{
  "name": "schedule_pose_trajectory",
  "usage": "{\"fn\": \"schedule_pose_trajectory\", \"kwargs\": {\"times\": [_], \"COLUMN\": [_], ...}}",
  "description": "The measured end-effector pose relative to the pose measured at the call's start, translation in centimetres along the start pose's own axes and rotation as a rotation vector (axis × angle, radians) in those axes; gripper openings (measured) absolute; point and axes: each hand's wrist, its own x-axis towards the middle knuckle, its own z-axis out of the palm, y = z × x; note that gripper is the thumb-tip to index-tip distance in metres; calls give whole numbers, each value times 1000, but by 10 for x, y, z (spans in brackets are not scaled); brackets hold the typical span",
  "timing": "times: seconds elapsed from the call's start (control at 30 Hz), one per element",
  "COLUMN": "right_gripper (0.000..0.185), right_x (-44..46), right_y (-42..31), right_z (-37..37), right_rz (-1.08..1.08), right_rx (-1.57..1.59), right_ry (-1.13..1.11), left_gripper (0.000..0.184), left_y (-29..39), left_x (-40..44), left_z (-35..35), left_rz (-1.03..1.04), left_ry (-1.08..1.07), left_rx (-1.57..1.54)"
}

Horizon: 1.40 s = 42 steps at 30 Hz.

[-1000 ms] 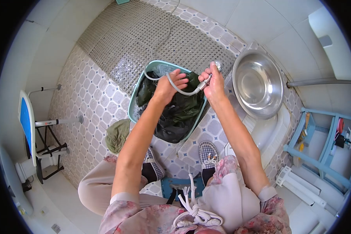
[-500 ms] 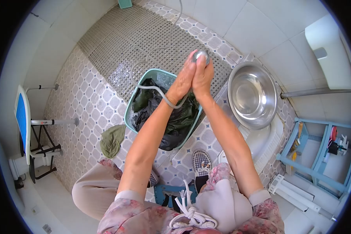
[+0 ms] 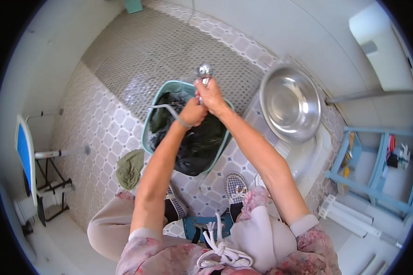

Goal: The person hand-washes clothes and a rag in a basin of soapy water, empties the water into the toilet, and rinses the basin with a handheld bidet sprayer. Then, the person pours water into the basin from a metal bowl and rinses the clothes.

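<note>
A chrome shower head (image 3: 205,70) points away from me above the green basin (image 3: 147,137). My right hand (image 3: 211,96) is closed around its handle, just below the round head. Lower on the handle, close to where the grey hose (image 3: 167,108) joins, my left hand (image 3: 194,112) is wrapped in a fist. The hose loops over my left wrist. Beneath both hands, dark wet clothes (image 3: 195,146) lie in the basin, with some suds along its far side.
A steel basin (image 3: 291,103) rests over the white squat toilet (image 3: 323,149) at right. Beyond it stands a blue rack (image 3: 376,172). An olive cloth (image 3: 130,169) lies on the tiles, and a perforated mat (image 3: 137,50) covers the far floor. A blue-seated folding chair (image 3: 26,153) is at left.
Both hands have come down and nearer to me with the shower head. They were pressed together around its head; now they grip the handle, left below right.
</note>
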Motion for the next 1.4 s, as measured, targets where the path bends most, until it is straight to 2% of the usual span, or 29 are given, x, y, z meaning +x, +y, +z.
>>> {"fn": "schedule_pose_trajectory", "kwargs": {"times": [0.07, 0.17, 0.27, 0.33, 0.37, 0.4, 0.47, 0.5, 0.53, 0.6, 0.67, 0.77, 0.8, 0.83, 0.93, 0.97, 1.07, 1.1, 1.17, 1.2, 1.23, 1.3, 1.33, 1.37, 1.4], "right_gripper": [21, 18, 18, 21, 22, 21, 18, 13, 11, 9, 7, 13, 12, 12, 14, 16, 25, 27, 31, 30, 28, 22, 21, 21, 21], "right_x": [-12, -27, -35, -29, -30, -28, -9, -7, 2, 8, 4, 2, -4, -14, -23, -26, -40, -44, -60, -71, -78, -90, -91, -92, -91], "right_y": [6, -7, -38, -46, -54, -49, -32, -23, -4, 23, 34, 56, 54, 46, 30, 27, -3, -10, -16, -24, -35, -46, -42, -39, -33], "right_z": [-2, -11, -39, -89, -119, -156, -244, -277, -326, -370, -382, -394, -386, -371, -353, -350, -320, -305, -265, -242, -217, -170, -151, -135, -121], "right_rz": [44, -122, -208, -213, -130, -153, -35, -63, -12, 82, 156, 159, 172, 184, 239, 265, 357, 145, -265, -350, -438, -389, -291, -194, -166], "right_rx": [235, 255, 349, 386, 391, 604, 582, 585, 633, 716, 785, 806, 731, 658, 499, 452, 30, -143, -496, -472, -438, -514, -498, -482, -513], "right_ry": [63, 135, 271, 446, 513, 490, 703, 803, 852, 984, 1148, 1202, 1152, 1099, 971, 936, 1075, 1103, 1115, 917, 722, 404, 292, 179, 118], "left_gripper": [13, 25, 34, 41, 35, 30, 25, 23, 26, 33, 50, 80, 91, 115, 121, 128, 129, 113, 100, 93, 73, 65, 62, 48, 46], "left_y": [-9, -17, -3, -11, -11, -11, -23, -25, -24, -35, -32, -19, -14, -15, -11, -17, -26, -38, -39, -42, -40, -27, -18, -16, -11], "left_x": [-5, -12, -21, -14, -18, -22, -24, -24, -31, -34, -38, -35, -30, -19, -5, 3, 25, 31, 38, 37, 33, 16, 10, 1, -8], "left_z": [-6, -5, -3, -28, -30, -32, -44, -48, -48, -49, -45, -44, -46, -53, -62, -67, -80, -87, -94, -96, -91, -82, -78, -74, -72], "left_rz": [-83, 93, 199, 248, 311, 372, 616, 741, 631, 792, 682, 438, 340, 163, 34, 52, -100, 10, 26, 28, 94, 129, 158, 262, 323], "left_ry": [-93, -131, 1, 104, 156, 210, 221, 218, 229, 351, 383, 441, 462, 442, 366, 353, 225, 255, 203, 175, 258, 289, 313, 393, 404], "left_rx": [33, 181, 276, 327, 368, 415, 668, 800, 884, 1160, 1274, 1432, 1481, 1492, 1286, 1308, 1141, 1139, 1044, 997, 1068, 1064, 1060, 1055, 1046]}}
